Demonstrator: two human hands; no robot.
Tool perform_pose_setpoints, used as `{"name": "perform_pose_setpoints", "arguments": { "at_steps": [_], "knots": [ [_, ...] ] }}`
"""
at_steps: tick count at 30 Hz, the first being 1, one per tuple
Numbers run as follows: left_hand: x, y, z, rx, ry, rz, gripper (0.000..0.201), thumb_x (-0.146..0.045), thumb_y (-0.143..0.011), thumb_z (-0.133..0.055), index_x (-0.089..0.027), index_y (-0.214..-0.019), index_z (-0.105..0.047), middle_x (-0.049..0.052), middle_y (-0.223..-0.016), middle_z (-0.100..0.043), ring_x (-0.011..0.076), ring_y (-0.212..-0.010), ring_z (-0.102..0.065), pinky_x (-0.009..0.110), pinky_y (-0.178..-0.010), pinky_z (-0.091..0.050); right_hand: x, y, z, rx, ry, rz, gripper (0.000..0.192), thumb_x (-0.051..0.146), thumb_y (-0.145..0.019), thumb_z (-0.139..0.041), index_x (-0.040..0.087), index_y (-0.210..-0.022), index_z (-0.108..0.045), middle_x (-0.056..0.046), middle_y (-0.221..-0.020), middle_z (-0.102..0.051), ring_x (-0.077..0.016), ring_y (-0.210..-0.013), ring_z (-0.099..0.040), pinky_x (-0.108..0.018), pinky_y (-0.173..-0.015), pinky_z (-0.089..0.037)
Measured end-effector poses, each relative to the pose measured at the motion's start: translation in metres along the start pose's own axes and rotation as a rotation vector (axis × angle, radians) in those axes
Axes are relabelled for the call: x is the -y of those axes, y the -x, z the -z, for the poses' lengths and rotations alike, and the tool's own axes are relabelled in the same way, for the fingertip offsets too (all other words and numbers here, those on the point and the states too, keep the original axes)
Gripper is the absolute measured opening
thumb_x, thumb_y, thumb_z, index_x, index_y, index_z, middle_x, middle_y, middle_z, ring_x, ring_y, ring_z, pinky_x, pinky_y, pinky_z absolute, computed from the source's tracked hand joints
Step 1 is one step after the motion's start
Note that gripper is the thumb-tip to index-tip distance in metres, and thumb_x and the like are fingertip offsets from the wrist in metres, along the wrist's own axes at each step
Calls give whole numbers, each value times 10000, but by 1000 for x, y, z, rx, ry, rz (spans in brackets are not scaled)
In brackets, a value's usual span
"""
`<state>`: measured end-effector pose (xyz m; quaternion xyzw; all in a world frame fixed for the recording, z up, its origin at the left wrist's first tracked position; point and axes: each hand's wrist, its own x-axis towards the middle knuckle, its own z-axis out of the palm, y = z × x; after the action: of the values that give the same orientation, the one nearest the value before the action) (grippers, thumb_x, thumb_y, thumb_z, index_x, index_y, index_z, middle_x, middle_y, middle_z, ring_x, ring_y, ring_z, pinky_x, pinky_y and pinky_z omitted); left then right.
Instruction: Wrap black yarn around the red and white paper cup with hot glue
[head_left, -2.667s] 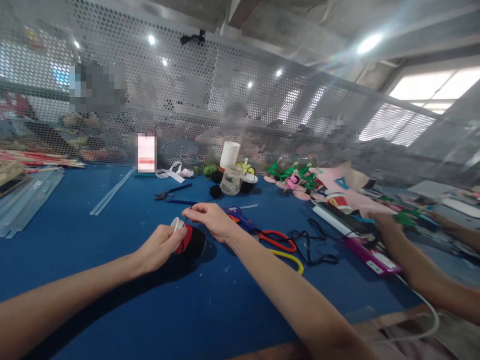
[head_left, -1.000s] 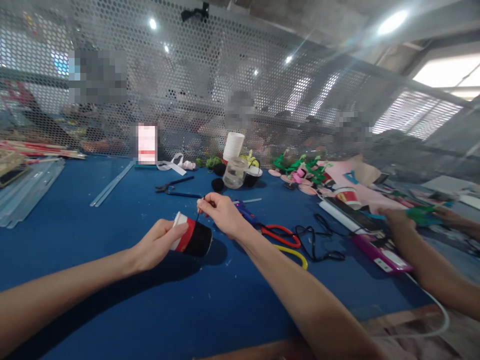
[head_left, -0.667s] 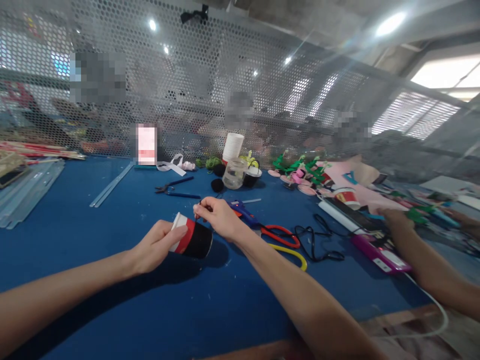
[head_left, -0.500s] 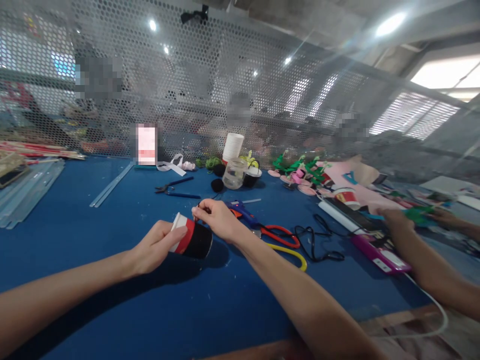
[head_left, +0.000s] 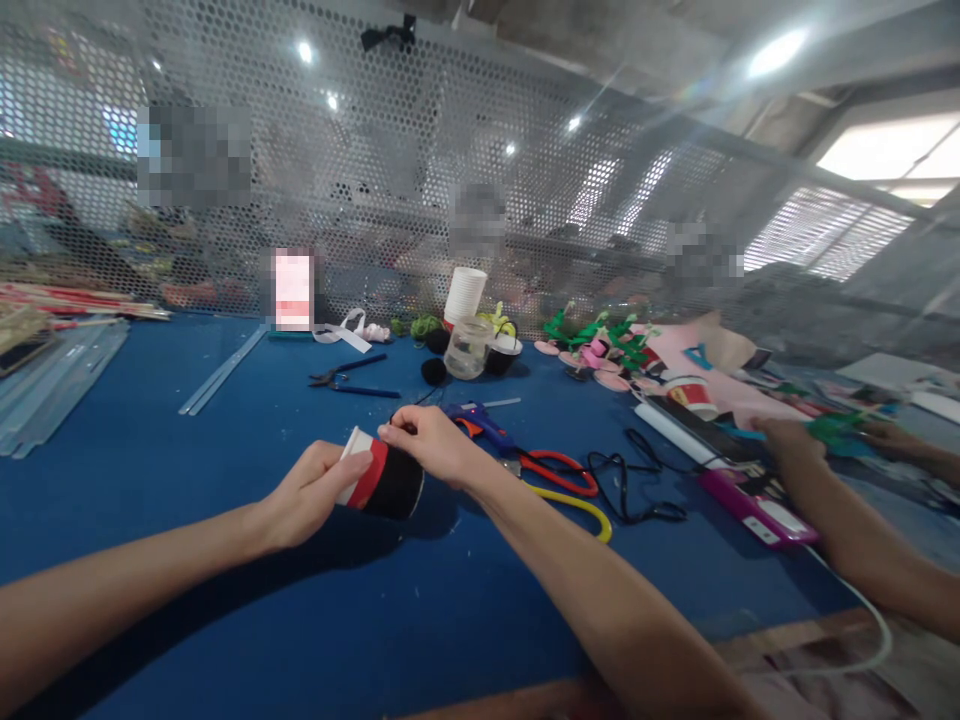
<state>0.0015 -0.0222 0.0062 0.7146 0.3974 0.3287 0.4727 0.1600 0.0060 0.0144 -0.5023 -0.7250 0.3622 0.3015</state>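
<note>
A paper cup (head_left: 381, 483) wrapped in black with a red band lies tilted on its side, base pointing away to the right, resting on the blue table (head_left: 225, 450). The left hand (head_left: 311, 493) grips it from the near side, thumb pressed across the white rim end, fingers curled under. The right hand (head_left: 427, 443) sits on top of the cup, thumb and forefinger pinched tight on a thin black thread (head_left: 409, 408) that runs up and away from the cup's upper edge.

Just beyond the cup lies a blue glue gun (head_left: 484, 426), and past that, red-handled scissors (head_left: 559, 470) beside a yellow loop (head_left: 581, 510). A tangled black cord (head_left: 630, 485) lies further right of the cup. Behind the cup, well apart, blue pliers (head_left: 349, 378), a clear jar (head_left: 465, 350) and a stack of white cups (head_left: 465, 296) stand before the perforated screen (head_left: 375, 180). Far right of the cup, another person's hand (head_left: 784, 437) rests near a pink case (head_left: 750, 505); I cannot tell its grip.
</note>
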Motion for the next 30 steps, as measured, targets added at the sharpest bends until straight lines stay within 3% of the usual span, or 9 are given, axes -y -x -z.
{"name": "perform_pose_setpoints", "arguments": {
  "at_steps": [6,11,15,17,23,27,30],
  "knots": [
    [-1,-2,-3,-31,171,151,374,-415,-698,-400,-158,-426,-385,-53,-391,-336,54,-377,-261,193,-385,-213,0,1,2,91,28,-57,228,345,-723,-469,154,-599,-476,68,-457,-349,-52,-392,-286,-185,-389,-212],
    [-7,-7,-5,-141,310,294,321,-385,-672,-443,-156,-449,-415,-64,-387,-353,52,-359,-301,185,-387,-234,-6,-3,7,98,66,11,398,391,-787,-363,135,-507,-484,32,-468,-404,-66,-440,-362,-195,-433,-282],
    [-13,-14,-5,-316,419,345,221,-352,-654,-462,-175,-525,-427,-70,-419,-370,69,-372,-343,189,-375,-246,-6,-3,12,12,-104,-42,441,448,-801,-305,115,-658,-557,-53,-662,-561,-101,-573,-504,-212,-505,-396],
    [-12,-16,-3,-364,449,329,202,-339,-654,-465,-176,-539,-434,-67,-433,-383,73,-383,-358,193,-384,-264,-2,1,14,36,-144,-30,450,499,-776,-326,116,-759,-562,-71,-753,-582,-111,-624,-531,-219,-525,-422],
    [-3,-14,1,-233,369,221,275,-348,-692,-440,-152,-506,-490,-52,-430,-434,67,-399,-367,190,-411,-267,9,13,16,292,-71,25,443,471,-710,-479,131,-992,-518,-36,-730,-579,-105,-573,-547,-210,-506,-425],
    [-2,-15,4,-186,369,210,302,-378,-688,-461,-134,-517,-511,-53,-427,-438,61,-401,-368,188,-420,-265,8,13,16,241,3,71,450,440,-680,-531,129,-1006,-518,-49,-802,-592,-126,-638,-550,-238,-558,-424],
    [-3,-18,5,-177,442,281,308,-403,-671,-486,-128,-532,-490,-49,-424,-434,71,-389,-386,200,-411,-271,5,18,12,134,166,175,488,432,-617,-597,139,-1000,-524,-65,-880,-575,-164,-746,-536,-288,-641,-421]
  ]
}}
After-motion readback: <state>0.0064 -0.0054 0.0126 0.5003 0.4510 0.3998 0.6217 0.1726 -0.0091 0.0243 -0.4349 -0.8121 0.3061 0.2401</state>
